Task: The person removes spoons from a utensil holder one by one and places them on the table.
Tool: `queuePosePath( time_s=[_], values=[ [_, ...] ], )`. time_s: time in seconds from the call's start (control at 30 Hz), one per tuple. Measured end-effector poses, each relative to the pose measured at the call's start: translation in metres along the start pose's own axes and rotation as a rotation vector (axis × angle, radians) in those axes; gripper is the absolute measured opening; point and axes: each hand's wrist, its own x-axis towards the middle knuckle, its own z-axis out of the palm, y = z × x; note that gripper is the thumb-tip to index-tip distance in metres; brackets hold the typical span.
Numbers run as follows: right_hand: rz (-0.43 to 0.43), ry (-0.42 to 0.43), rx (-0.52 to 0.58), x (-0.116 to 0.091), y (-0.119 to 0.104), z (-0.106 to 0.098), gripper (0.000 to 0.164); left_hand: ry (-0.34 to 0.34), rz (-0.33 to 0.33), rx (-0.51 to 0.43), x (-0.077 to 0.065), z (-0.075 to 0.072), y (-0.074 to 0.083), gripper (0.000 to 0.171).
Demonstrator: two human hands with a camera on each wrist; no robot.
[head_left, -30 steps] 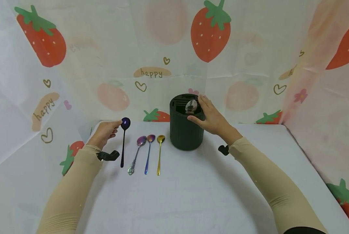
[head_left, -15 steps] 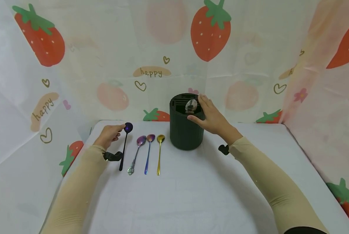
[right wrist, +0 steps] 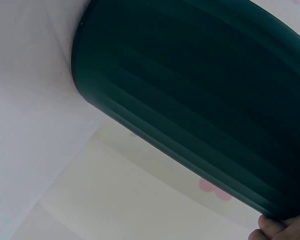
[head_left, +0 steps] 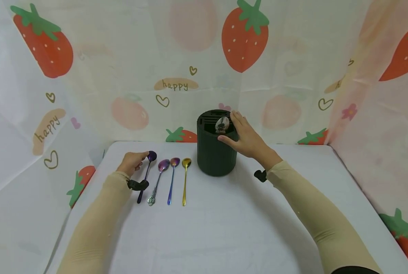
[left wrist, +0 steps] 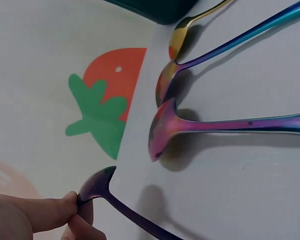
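Purple spoon [head_left: 152, 156] sank, left hand [head_left: 131, 162] pinching it, left of the canister [head_left: 215, 156] the right hand [head_left: 247, 139] gripped — seemingly laying-down, needing soft release.

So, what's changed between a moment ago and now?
The left hand and the slender dark purple metal spoon it pinches by the bowl moved rightward and downward in the head view, closer to the ornate-handled purple spoon. Nothing was newly grasped or released. Unchanged: that spoon, the purple-blue spoon, the gold spoon, and the right hand on the dark green cylindrical container with a shiny silver spoon inside.
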Motion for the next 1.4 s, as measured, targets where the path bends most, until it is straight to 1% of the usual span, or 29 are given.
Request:
queuePosePath(
  time_s=[0.13,0.3,0.47,0.6,0.73,0.9,1.07,1.13,1.2,1.27,1.33,1.4],
  values=[
    [-0.005,0.004,0.004,0.0,0.001,0.0,0.112,-0.004,-0.018,0.025,0.002,0.004,-0.004,0.035],
    [-0.003,0.007,0.009,0.0,0.002,0.001,0.113,0.014,-0.043,0.058,0.002,0.008,-0.008,0.03],
    [-0.001,0.008,0.002,0.001,0.002,0.002,0.113,0.027,-0.058,0.062,0.004,0.009,-0.012,0.029],
    [-0.002,0.008,0.001,0.001,0.001,0.001,0.112,0.035,-0.055,0.065,0.005,0.01,-0.013,0.028],
    [-0.002,0.01,0.005,0.001,0.001,0.001,0.111,0.058,-0.031,0.113,0.006,0.009,-0.015,0.03],
    [-0.002,0.008,0.009,0.0,0.0,0.001,0.112,0.051,0.003,0.211,0.007,0.007,-0.02,0.04],
    [-0.004,0.006,0.009,0.001,0.001,0.001,0.113,0.04,0.013,0.234,0.003,0.004,-0.022,0.034],
    [-0.003,0.004,0.01,0.001,0.001,0.001,0.112,0.044,0.021,0.25,0.001,0.003,-0.022,0.037],
    [0.0,0.004,0.012,0.001,0.0,0.001,0.111,0.051,0.038,0.276,-0.003,0.002,-0.02,0.045],
    [0.001,0.004,0.015,0.001,0.0,0.001,0.11,0.042,0.064,0.308,-0.007,0.0,-0.017,0.052],
    [0.002,0.003,0.015,0.001,-0.001,0.0,0.11,0.036,0.1,0.337,-0.013,0.001,-0.011,0.055],
    [0.001,0.0,0.018,0.0,-0.002,-0.001,0.11,0.031,0.15,0.347,-0.019,0.003,-0.003,0.055]
  ],
)
